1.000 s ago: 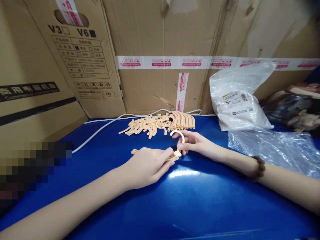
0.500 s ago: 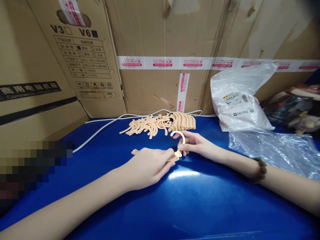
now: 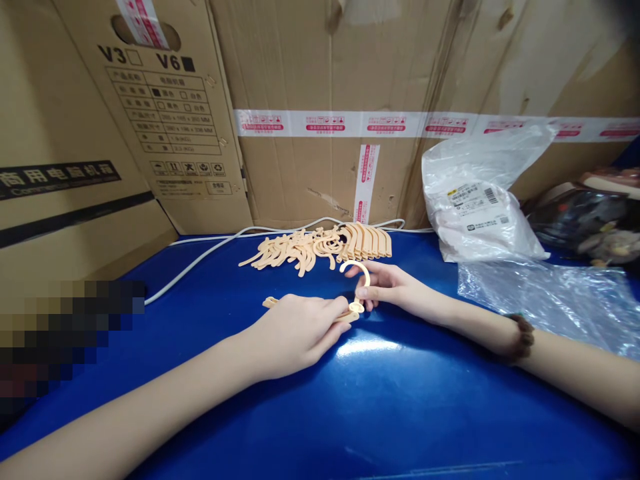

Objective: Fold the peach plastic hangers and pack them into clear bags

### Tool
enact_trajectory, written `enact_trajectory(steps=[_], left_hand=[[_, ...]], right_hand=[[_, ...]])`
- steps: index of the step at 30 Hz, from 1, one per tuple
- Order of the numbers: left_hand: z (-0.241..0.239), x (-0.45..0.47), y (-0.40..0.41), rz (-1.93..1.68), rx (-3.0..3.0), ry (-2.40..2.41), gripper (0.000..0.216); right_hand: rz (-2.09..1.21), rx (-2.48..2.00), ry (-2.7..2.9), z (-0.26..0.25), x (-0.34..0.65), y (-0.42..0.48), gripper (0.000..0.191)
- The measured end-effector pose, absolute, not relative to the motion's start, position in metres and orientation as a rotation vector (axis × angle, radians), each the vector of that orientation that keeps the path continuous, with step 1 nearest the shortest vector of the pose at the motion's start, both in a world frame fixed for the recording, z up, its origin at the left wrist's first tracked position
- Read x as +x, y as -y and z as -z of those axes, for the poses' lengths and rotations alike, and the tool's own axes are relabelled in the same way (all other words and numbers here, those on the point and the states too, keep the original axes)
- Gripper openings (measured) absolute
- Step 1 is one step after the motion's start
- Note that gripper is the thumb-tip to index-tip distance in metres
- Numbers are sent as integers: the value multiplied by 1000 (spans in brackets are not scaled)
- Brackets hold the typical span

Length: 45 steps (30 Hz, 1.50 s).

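My left hand [image 3: 300, 333] is closed over a beige plastic hanger arm [image 3: 346, 317], whose ends stick out on both sides of the fist. Between thumb and fingers my right hand [image 3: 385, 285] pinches a cream plastic hanger hook [image 3: 361, 270], its curve pointing up and to the left. The round base of the hook meets the right end of the arm piece. Whether the two are joined I cannot tell. Just beyond my hands lies a loose pile of beige hanger parts [image 3: 290, 250], beside a neat row of curved arm pieces [image 3: 367, 241].
Cardboard boxes [image 3: 320, 67] wall in the back and left of the blue table [image 3: 400, 413]. A white cable [image 3: 200, 271] runs along the back. On the right stand a white plastic bag with a label [image 3: 475, 227] and a flat clear plastic sheet [image 3: 550, 300].
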<state>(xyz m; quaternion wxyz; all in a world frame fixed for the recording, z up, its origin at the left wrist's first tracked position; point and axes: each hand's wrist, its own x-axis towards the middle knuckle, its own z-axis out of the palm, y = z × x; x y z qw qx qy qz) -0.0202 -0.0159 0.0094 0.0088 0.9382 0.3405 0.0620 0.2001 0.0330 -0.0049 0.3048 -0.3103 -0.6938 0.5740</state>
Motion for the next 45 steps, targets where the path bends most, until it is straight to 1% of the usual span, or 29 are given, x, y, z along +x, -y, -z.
enact_trajectory(steps=[8,18,27,36,40,45], left_hand=[[-11,-20,16,-183,2821,-1143,31],[-9,-18,15,-172,2798,-1159,32],[-8,-19,16,-202,2802,-1163,29],[-9,-19,18,-142,2829,-1176,28],[-10,-18,17,-136,2835,-1188,28],[-10,-17,16,-123,2844,-1229,31]], right_hand=[[-1571,-826,1715,4,203,-36,40],[-1587,-803,1725,6,204,-37,33],[-1565,-802,1753,4,202,-36,36],[-1559,-760,1820,5,202,-37,39],[-1520,-778,1822,4,202,-35,40],[-1371,-793,1864,-1,202,-30,37]])
